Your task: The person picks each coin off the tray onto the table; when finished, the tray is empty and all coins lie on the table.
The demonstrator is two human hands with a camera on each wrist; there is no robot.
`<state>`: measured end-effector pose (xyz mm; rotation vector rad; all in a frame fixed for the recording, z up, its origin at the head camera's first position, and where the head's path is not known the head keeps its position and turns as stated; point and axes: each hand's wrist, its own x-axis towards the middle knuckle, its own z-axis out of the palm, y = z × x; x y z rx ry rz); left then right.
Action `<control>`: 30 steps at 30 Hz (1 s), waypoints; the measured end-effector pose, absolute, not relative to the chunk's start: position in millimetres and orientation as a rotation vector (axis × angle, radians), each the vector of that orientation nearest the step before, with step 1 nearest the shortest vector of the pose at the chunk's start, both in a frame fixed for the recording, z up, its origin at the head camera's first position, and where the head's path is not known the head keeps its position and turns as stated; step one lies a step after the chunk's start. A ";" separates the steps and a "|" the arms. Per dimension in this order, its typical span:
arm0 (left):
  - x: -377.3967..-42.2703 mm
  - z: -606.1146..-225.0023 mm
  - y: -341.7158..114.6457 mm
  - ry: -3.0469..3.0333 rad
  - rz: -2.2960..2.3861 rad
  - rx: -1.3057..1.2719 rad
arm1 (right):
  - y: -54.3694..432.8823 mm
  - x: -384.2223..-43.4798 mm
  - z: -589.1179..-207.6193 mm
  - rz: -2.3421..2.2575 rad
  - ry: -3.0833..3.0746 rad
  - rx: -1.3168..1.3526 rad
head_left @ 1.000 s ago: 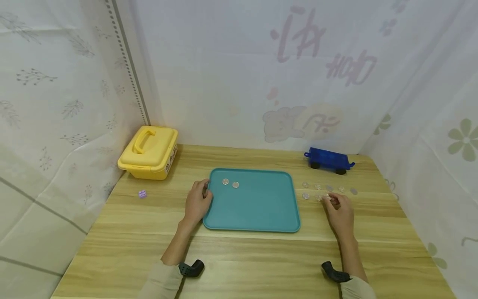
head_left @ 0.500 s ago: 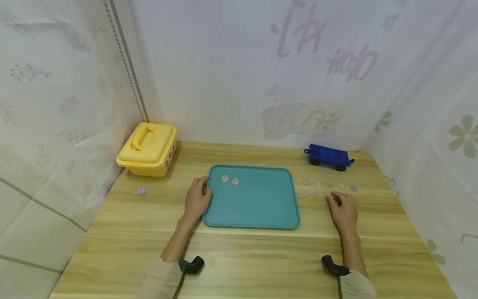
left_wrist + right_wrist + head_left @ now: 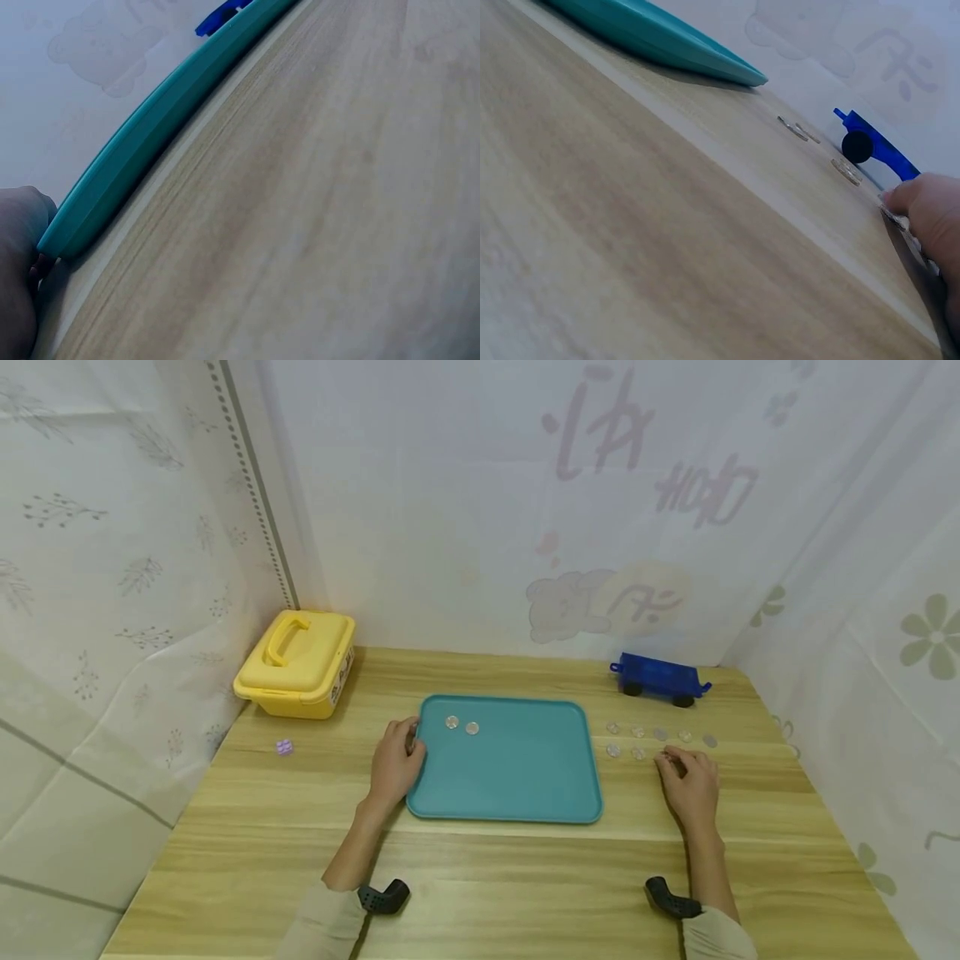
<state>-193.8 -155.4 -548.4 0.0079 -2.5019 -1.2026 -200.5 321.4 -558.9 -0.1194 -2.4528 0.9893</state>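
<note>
At the left edge of a teal tray (image 3: 510, 777) is my left hand (image 3: 395, 764), its fingers and thumb gripping the rim (image 3: 142, 142). Two silvery coins (image 3: 472, 728) lie inside the tray near its upper left. Right of the tray, several coins (image 3: 638, 732) lie flat on the table in two rough rows. My right hand (image 3: 690, 781) is at the right end of the nearer row, with thumb and curled fingers pinching a coin (image 3: 892, 217) at the tabletop. The fingertips hide much of that coin.
A yellow lidded box (image 3: 300, 664) with a handle stands at the back left, with a small purple block (image 3: 284, 747) in front of it. Behind the coins stands a blue toy wagon (image 3: 660, 677) with black wheels. White patterned cloth (image 3: 450, 527) hangs along the table's back and sides.
My right hand has shifted slightly right with the coin at its fingertips, away from the neighbouring coin, and has stayed there since. My left hand and the tray keep their places.
</note>
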 end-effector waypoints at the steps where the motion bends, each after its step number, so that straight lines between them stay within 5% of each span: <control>1: -193.5 -548.2 -155.3 -2.501 -1.202 0.007 | 320.8 -200.6 -558.3 1.013 -2.419 -0.121; 30: -192.9 -545.3 -156.6 -2.533 -1.258 0.022 | 279.1 -205.5 -545.1 1.123 -2.219 -0.031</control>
